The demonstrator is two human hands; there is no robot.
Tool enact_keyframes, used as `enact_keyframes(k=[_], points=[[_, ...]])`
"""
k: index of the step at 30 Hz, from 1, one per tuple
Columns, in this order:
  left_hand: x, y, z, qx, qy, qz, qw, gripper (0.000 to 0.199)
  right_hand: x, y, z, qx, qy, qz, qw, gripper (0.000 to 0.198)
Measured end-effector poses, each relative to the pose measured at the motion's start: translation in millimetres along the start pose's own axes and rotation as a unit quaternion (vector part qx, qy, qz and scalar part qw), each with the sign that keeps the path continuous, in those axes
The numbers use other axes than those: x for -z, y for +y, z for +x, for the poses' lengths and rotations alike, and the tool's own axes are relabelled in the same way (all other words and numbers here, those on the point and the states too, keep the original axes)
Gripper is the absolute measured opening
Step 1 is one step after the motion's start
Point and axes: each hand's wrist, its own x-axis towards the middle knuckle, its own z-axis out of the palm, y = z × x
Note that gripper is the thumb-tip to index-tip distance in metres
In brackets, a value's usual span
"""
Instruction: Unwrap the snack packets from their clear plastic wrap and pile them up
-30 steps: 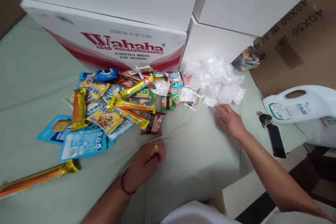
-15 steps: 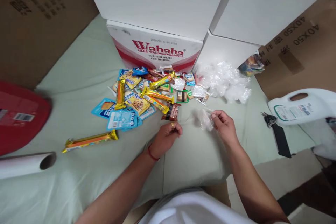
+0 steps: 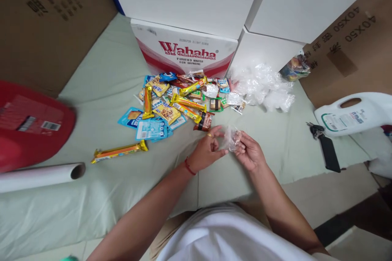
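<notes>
A: What are the fingers doing?

B: The right hand (image 3: 251,154) grips a crumpled, clear plastic bag (image 3: 232,138) between its fingertips. The left hand (image 3: 204,151) has its thumb and index finger parted at the bag's left edge; I can't tell whether they have hold of it.

A: So where is the bag?

B: Between the two hands, over the pale green cloth (image 3: 281,151).

A: Any writing nearby?

B: Just beyond the left hand lies a dark brown, printed snack wrapper (image 3: 204,121), its lettering too small to read. Past it is a mixed heap of yellow, blue and red snack packets (image 3: 168,113).

A: And behind that?

B: A white-and-red cardboard box (image 3: 186,54) reads "Wahaha", then "PURIFIED WATER FOR DRINKING". To its right is a mound of clear, crinkled plastic bags (image 3: 260,85).

A: Farther right?

B: A white, handled plastic bottle (image 3: 361,115) with a green-edged label, and a brown cardboard box (image 3: 339,40) printed "40X50" twice.
</notes>
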Motion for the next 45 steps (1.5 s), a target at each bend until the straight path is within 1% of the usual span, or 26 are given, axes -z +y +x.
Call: enact_keyframes(k=[2, 3, 6, 7, 9, 11, 13, 15, 16, 17, 18, 19, 22, 24, 27, 29, 32, 34, 36, 37, 39, 41, 42, 43, 44, 45], points=[[2.0, -1.2, 1.8, 0.008, -0.001, -0.014, 1.000, 0.042, 2.1, 0.7, -0.3, -0.028, -0.013, 0.005, 1.000, 0.027], [3.3, -0.9, 2.8, 0.009, 0.004, -0.022, 1.000, 0.035, 4.2, 0.0, 0.2, -0.040, -0.017, 0.003, 0.999, 0.027], [8.3, 3.5, 5.1, 0.014, 0.023, -0.052, 0.998, 0.038, 12.6, -3.1, 3.3, -0.035, 0.008, -0.032, 0.999, 0.030], [10.1, 5.5, 5.7, 0.016, 0.028, -0.060, 0.998, 0.040, 15.3, -3.6, 3.8, -0.011, 0.033, -0.057, 0.998, 0.030], [13.4, 9.0, 6.9, 0.023, 0.040, -0.064, 0.997, 0.043, 18.8, -2.8, 1.5, 0.073, 0.098, -0.121, 0.985, 0.031], [15.4, 10.7, 7.9, 0.028, 0.053, -0.062, 0.996, 0.045, 19.1, -0.1, -5.5, 0.177, 0.151, -0.209, 0.950, 0.029], [15.8, 10.6, 8.4, 0.032, 0.056, -0.065, 0.996, 0.047, 16.2, 3.7, -14.1, 0.258, 0.158, -0.320, 0.898, 0.030], [15.3, 9.9, 8.1, 0.035, 0.044, -0.071, 0.996, 0.048, 12.2, 7.6, -18.4, 0.299, 0.140, -0.414, 0.848, 0.041], [15.0, 9.5, 7.7, 0.036, 0.033, -0.075, 0.996, 0.049, 10.5, 9.3, -17.7, 0.306, 0.130, -0.441, 0.833, 0.051], [14.7, 9.3, 7.2, 0.038, 0.021, -0.078, 0.996, 0.049, 9.6, 10.8, -15.1, 0.303, 0.121, -0.455, 0.828, 0.061], [14.6, 9.0, 6.7, 0.042, 0.009, -0.083, 0.996, 0.051, 9.4, 11.7, -10.8, 0.290, 0.110, -0.459, 0.833, 0.067], [14.6, 8.8, 6.4, 0.047, -0.004, -0.089, 0.995, 0.052, 10.1, 11.9, -5.7, 0.269, 0.093, -0.459, 0.842, 0.065], [16.0, 8.0, 6.5, 0.064, -0.026, -0.138, 0.988, 0.055, 16.3, 7.3, 7.6, 0.214, 0.050, -0.456, 0.863, 0.028], [17.9, 8.0, 7.6, 0.071, -0.021, -0.194, 0.978, 0.056, 22.8, 0.1, 10.3, 0.211, 0.068, -0.437, 0.871, 0.016], [20.8, 10.3, 9.3, 0.069, 0.009, -0.265, 0.962, 0.056, 33.7, -12.7, 6.1, 0.211, 0.108, -0.373, 0.897, 0.017], [21.7, 12.6, 9.6, 0.069, 0.028, -0.291, 0.954, 0.054, 40.6, -19.3, 1.5, 0.206, 0.110, -0.347, 0.908, 0.020], [21.3, 14.9, 9.1, 0.082, 0.055, -0.323, 0.941, 0.052, 47.4, -24.0, -5.6, 0.236, 0.090, -0.345, 0.904, 0.016], [21.4, 14.9, 9.1, 0.094, 0.067, -0.349, 0.930, 0.050, 49.3, -25.4, -11.2, 0.282, 0.060, -0.359, 0.888, 0.008], [22.9, 14.1, 9.8, 0.105, 0.070, -0.374, 0.919, 0.049, 50.6, -27.3, -18.3, 0.327, 0.020, -0.401, 0.855, 0.015], [24.1, 13.5, 10.5, 0.108, 0.071, -0.385, 0.914, 0.049, 51.6, -28.7, -22.1, 0.341, -0.007, -0.440, 0.830, 0.019], [27.0, 12.7, 12.1, 0.111, 0.074, -0.398, 0.907, 0.046, 54.8, -33.0, -29.5, 0.355, -0.066, -0.535, 0.763, 0.024], [29.4, 12.4, 13.1, 0.111, 0.073, -0.404, 0.905, 0.041, 59.7, -38.7, -35.6, 0.338, -0.122, -0.618, 0.699, 0.028], [30.0, 12.4, 13.3, 0.110, 0.070, -0.406, 0.905, 0.039, 62.1, -41.9, -37.9, 0.321, -0.138, -0.642, 0.682, 0.029], [30.1, 12.4, 13.1, 0.109, 0.064, -0.406, 0.905, 0.038, 63.9, -45.2, -39.6, 0.302, -0.141, -0.650, 0.683, 0.029], [29.7, 12.3, 12.6, 0.109, 0.057, -0.405, 0.906, 0.037, 64.7, -48.3, -40.7, 0.285, -0.128, -0.644, 0.698, 0.029], [28.9, 12.2, 11.9, 0.108, 0.049, -0.401, 0.908, 0.037, 64.0, -51.1, -41.2, 0.276, -0.101, -0.626, 0.723, 0.027]])
